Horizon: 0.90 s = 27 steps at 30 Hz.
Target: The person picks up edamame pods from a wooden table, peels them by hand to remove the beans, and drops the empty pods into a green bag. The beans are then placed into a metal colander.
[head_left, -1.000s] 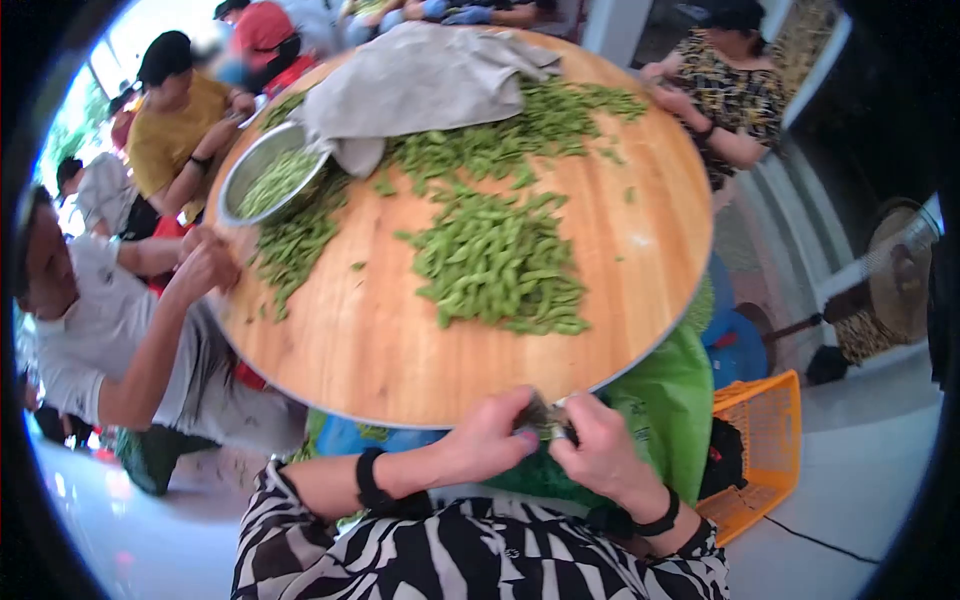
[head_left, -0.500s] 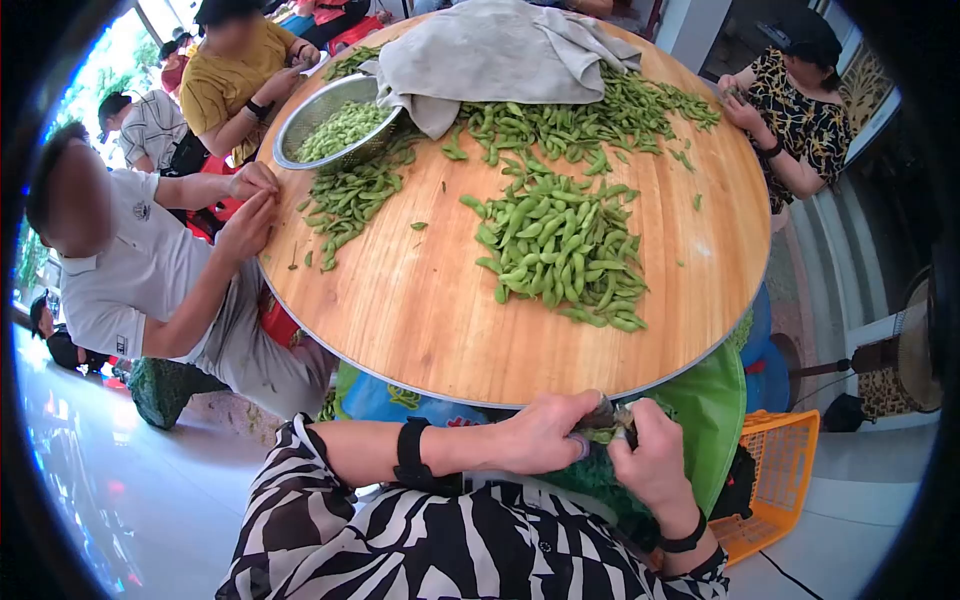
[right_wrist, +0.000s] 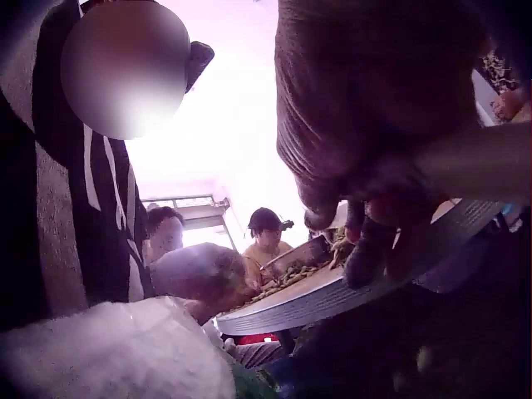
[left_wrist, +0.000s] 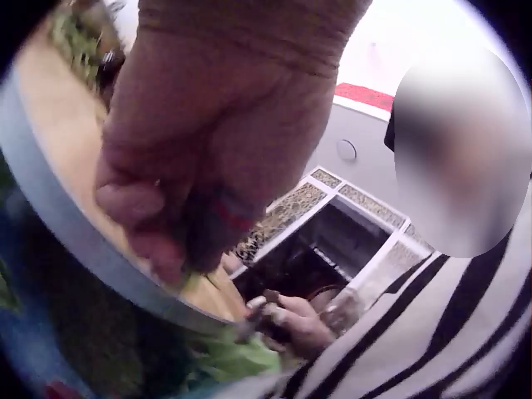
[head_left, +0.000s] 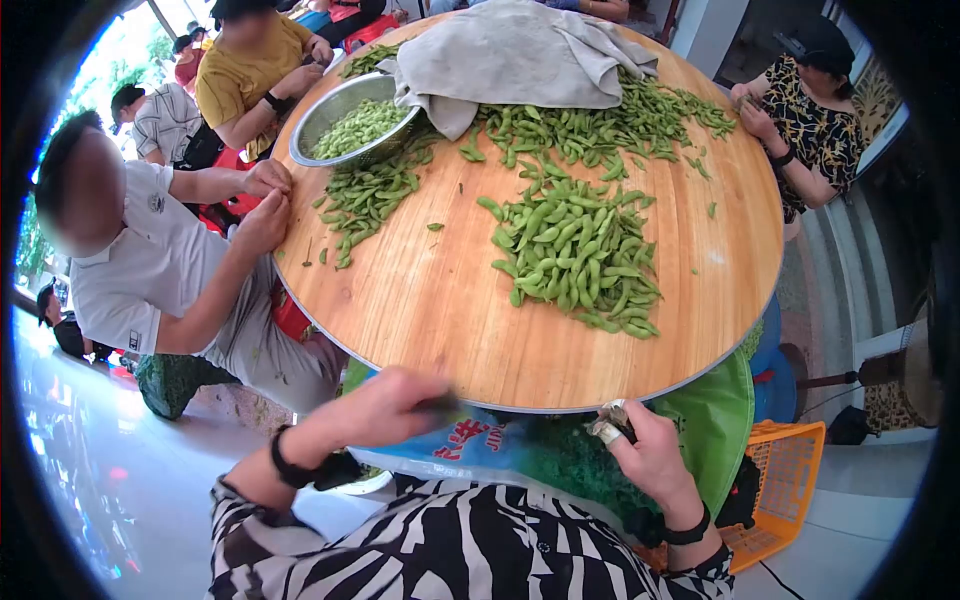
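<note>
My left hand (head_left: 395,408) is blurred over the table's near edge, its fingers curled in. In the left wrist view a sliver of green (left_wrist: 189,277) shows at its fingertips, and a dark covering with a red stripe wraps one digit. Farther right, my right hand (head_left: 650,450) is bent in front of the table edge, with pale wrappings (head_left: 608,431) on the thumb and a finger. Something dark shows between them; I cannot tell whether it is held. Ahead of both hands lies a heap of green edamame pods (head_left: 575,255) on the round wooden table (head_left: 430,310).
A metal colander (head_left: 305,145) of shelled beans stands at the left, pods beside it. Grey cloth (head_left: 520,55) covers part of the far pods. People sit around, one in a white shirt (head_left: 150,260) close at left. An orange crate (head_left: 790,480) stands at right.
Both hands were together over a greenish thing; now the left hand has moved away to the left and the right stays near the edge. The head view has shifted, moving the table rightward in frame.
</note>
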Motion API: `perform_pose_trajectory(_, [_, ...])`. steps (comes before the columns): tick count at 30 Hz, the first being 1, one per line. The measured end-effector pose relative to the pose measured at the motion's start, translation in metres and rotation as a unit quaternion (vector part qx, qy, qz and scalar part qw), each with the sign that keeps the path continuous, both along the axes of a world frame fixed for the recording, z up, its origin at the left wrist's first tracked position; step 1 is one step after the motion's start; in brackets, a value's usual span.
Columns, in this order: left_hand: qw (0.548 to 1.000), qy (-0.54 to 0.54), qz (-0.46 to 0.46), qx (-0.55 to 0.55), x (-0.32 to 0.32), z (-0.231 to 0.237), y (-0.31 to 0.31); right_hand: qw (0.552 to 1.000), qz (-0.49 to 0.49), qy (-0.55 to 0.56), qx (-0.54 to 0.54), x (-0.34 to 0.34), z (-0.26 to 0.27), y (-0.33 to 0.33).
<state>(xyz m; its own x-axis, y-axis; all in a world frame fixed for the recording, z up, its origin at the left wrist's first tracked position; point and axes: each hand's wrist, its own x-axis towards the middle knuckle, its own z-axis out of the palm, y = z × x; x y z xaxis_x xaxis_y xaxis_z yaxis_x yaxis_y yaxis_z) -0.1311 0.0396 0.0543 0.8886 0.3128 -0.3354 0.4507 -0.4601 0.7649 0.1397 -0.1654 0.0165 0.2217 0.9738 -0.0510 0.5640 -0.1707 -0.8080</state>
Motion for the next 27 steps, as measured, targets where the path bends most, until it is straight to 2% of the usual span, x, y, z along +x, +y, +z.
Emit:
perform_pose_trajectory(1, [0.99, 0.106, -0.053, 0.076, -0.016, 0.006, 0.004, 1.0, -0.002, 0.0, 0.002, 0.0, 0.0, 0.0])
perform_pose_trajectory(2, [0.961, 0.209, -0.104, 0.151, -0.029, 0.01, 0.006, 0.994, -0.03, 0.102, -0.016, 0.0, 0.0, -0.001])
perform_pose_trajectory(3, [0.961, 0.208, -0.103, 0.153, -0.037, 0.013, 0.009, 0.977, -0.057, 0.203, -0.032, 0.0, 0.0, 0.0])
perform_pose_trajectory(6, [0.938, 0.24, -0.112, 0.222, -0.041, 0.019, 0.017, 0.979, -0.045, 0.195, -0.045, -0.001, 0.01, 0.009])
perform_pose_trajectory(8, [0.98, -0.001, -0.019, 0.197, -0.003, 0.018, 0.036, 0.973, -0.042, 0.223, -0.035, -0.005, 0.01, 0.012])
perform_pose_trajectory(10, [0.968, -0.126, 0.037, 0.215, 0.041, 0.02, 0.05, 0.968, -0.04, 0.244, -0.028, -0.007, 0.012, 0.014])
perform_pose_trajectory(12, [0.938, -0.202, 0.033, 0.278, 0.086, 0.014, 0.07, 0.951, -0.056, 0.299, -0.051, -0.008, 0.014, 0.014])
perform_pose_trajectory(14, [0.915, -0.228, 0.098, 0.319, 0.124, 0.0, 0.084, 0.95, -0.07, 0.301, -0.044, -0.012, 0.016, 0.011])
perform_pose_trajectory(15, [0.914, -0.23, 0.098, 0.318, 0.137, -0.008, 0.09, 0.948, -0.083, 0.306, -0.038, -0.013, 0.016, 0.01])
perform_pose_trajectory(17, [0.908, -0.186, 0.122, 0.354, 0.155, -0.02, 0.097, 0.949, -0.084, 0.301, -0.038, -0.014, 0.015, 0.007])
perform_pose_trajectory(21, [0.921, -0.148, 0.1, 0.347, 0.153, -0.027, 0.099, 0.951, -0.091, 0.294, -0.017, -0.01, 0.009, 0.005])
perform_pose_trajectory(23, [0.892, -0.203, 0.088, 0.393, 0.143, -0.033, 0.091, 0.949, -0.096, 0.3, -0.006, -0.008, 0.01, 0.008])
perform_pose_trajectory(24, [0.893, -0.202, 0.085, 0.393, 0.14, -0.032, 0.087, 0.948, -0.097, 0.304, 0.005, -0.007, 0.011, 0.01])
perform_pose_trajectory(26, [0.842, -0.287, 0.096, 0.446, 0.134, -0.025, 0.077, 0.946, -0.096, 0.31, 0.02, -0.006, 0.009, 0.014])
perform_pose_trajectory(27, [0.843, -0.287, 0.091, 0.445, 0.131, -0.019, 0.068, 0.938, -0.094, 0.333, 0.033, -0.007, 0.013, 0.017])
